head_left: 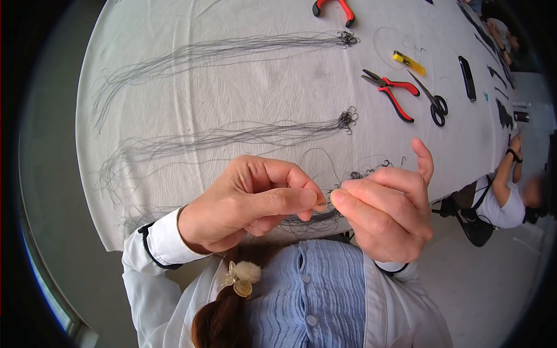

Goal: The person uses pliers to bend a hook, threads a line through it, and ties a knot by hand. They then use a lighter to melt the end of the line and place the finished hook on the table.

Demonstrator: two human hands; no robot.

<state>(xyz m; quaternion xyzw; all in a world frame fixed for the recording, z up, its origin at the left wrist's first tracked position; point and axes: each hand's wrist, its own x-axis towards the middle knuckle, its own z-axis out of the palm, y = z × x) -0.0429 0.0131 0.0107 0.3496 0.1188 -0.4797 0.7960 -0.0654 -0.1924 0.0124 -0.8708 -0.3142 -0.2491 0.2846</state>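
My left hand (255, 203) and my right hand (386, 211) meet in front of my chest, thumb and fingertips pinched in each. A thin fishing line seems to be held between them; it is very fine, and its ends are hidden by the fingers. The right little finger sticks up. Below and behind the hands lies a dark bundle of line with hooks (362, 173), partly covered. Farther up the table lie two more bundles, a nearer bundle of hooked lines (232, 136) and a farther one (232, 45), their hooks gathered at the right.
On the white cloth (261, 93) to the right lie red-handled pliers (391, 93), black scissors (434, 104), a yellow cutter (409, 62) and a black phone-like object (466, 78). Another red-handled tool (348, 11) is at the top. A seated person (502, 191) is at the far right.
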